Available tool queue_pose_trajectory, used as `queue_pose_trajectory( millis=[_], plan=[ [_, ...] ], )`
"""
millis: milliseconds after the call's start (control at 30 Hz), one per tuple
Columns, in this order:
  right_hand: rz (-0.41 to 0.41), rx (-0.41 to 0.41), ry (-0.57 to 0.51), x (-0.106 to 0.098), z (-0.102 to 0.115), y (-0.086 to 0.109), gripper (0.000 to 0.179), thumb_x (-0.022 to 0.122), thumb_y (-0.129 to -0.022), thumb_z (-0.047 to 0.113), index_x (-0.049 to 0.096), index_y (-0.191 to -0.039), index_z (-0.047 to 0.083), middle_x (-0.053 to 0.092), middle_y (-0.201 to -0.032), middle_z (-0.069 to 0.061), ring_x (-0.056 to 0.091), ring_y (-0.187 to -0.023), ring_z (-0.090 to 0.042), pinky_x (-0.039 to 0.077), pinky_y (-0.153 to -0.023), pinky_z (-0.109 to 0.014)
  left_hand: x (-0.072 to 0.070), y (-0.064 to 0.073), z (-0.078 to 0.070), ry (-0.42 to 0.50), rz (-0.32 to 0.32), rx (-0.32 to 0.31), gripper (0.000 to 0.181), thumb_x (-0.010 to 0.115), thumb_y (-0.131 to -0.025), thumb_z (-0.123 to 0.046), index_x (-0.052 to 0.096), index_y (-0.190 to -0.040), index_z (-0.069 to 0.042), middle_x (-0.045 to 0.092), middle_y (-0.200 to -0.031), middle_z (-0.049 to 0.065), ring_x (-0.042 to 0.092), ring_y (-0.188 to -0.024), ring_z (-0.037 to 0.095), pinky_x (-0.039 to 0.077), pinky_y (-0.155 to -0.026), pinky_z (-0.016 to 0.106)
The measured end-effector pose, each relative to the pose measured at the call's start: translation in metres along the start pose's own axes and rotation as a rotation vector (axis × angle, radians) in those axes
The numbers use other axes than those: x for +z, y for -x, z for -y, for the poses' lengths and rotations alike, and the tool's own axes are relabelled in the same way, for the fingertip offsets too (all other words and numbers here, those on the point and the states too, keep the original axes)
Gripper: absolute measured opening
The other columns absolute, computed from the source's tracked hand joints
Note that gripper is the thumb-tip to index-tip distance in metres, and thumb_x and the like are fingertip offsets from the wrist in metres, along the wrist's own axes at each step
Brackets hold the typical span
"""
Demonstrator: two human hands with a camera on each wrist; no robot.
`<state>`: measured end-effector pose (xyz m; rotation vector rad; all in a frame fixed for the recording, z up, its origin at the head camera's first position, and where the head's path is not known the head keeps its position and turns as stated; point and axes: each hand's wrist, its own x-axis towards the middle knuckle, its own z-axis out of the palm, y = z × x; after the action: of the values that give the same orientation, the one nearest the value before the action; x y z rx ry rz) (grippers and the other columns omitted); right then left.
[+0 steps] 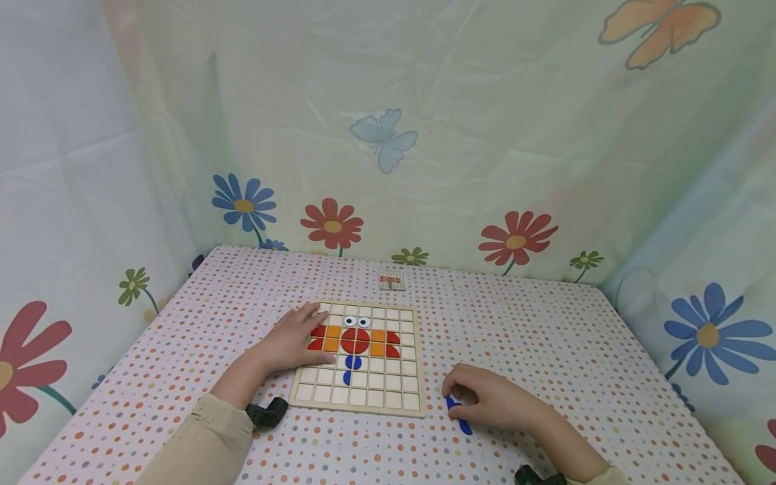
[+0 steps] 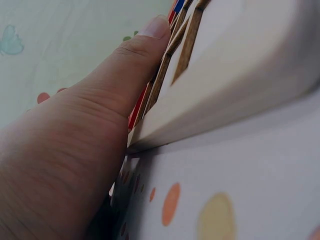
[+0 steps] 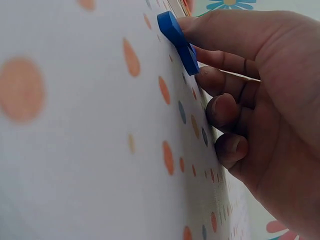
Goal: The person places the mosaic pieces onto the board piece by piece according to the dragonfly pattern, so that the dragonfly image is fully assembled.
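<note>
A wooden grid board (image 1: 358,409) lies on the table, with red, orange and blue pieces and two eye discs (image 1: 357,322) in its cells. My left hand (image 1: 297,340) rests on its left side, fingers spread and thumb reaching over the cells. In the left wrist view the thumb (image 2: 125,65) lies along the frame. To the right of the board, my right hand (image 1: 488,397) pinches a blue curved piece (image 1: 450,403) between thumb and forefinger, low at the tabletop. A second blue piece (image 1: 465,427) lies just beside it. The right wrist view shows the two blue pieces (image 3: 171,27) touching or overlapping.
A small pattern card (image 1: 391,280) with a similar picture lies behind the board. The dotted tablecloth (image 1: 545,337) covers the table. Printed fabric walls (image 1: 436,182) with flowers and butterflies stand at the back and both sides.
</note>
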<state>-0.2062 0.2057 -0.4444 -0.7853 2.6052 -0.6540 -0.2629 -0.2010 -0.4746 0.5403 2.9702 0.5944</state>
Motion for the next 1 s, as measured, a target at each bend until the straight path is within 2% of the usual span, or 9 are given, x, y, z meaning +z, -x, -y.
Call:
queue_pose_trajectory(
  millis=[167,333,600,1000],
  plan=[
    [0.002,-0.019,-0.015,-0.004,0.002,-0.001,0.021,0.073,-0.088,0.045,0.061,-0.101,0.033,0.058,-0.092,0.013,0.052,-0.081,-0.004,0.045,-0.067,-0.022,0.001,-0.001,0.001,0.003,0.01,-0.011,0.105,0.064,-0.074,-0.079,0.036,-0.155,-0.019,0.02,-0.165,0.008,0.016,-0.153,0.034,0.015,-0.124,0.056],
    [-0.019,-0.032,-0.021,-0.008,0.007,-0.002,0.016,0.071,-0.091,0.037,0.062,-0.102,0.03,0.057,-0.089,0.012,0.052,-0.076,-0.005,0.046,-0.063,-0.023,0.001,0.0,-0.001,0.009,0.012,-0.02,0.104,0.065,-0.074,-0.078,0.036,-0.155,-0.02,0.02,-0.165,0.007,0.014,-0.153,0.034,0.015,-0.124,0.055],
    [-0.062,-0.104,0.002,-0.019,0.029,-0.01,0.023,0.071,-0.091,0.035,0.063,-0.108,0.021,0.056,-0.085,0.011,0.05,-0.07,-0.004,0.047,-0.058,-0.022,-0.001,0.0,-0.003,0.016,0.009,-0.025,0.103,0.066,-0.074,-0.077,0.037,-0.154,-0.018,0.021,-0.164,0.009,0.015,-0.153,0.035,0.015,-0.124,0.056],
    [-0.085,-0.122,0.01,-0.02,0.063,-0.051,0.019,0.073,-0.09,0.032,0.065,-0.103,0.022,0.058,-0.081,0.011,0.051,-0.069,-0.008,0.047,-0.058,-0.024,0.0,0.0,-0.002,0.008,0.011,-0.019,0.104,0.065,-0.074,-0.078,0.035,-0.155,-0.019,0.02,-0.165,0.008,0.015,-0.153,0.033,0.014,-0.125,0.055]
  ],
)
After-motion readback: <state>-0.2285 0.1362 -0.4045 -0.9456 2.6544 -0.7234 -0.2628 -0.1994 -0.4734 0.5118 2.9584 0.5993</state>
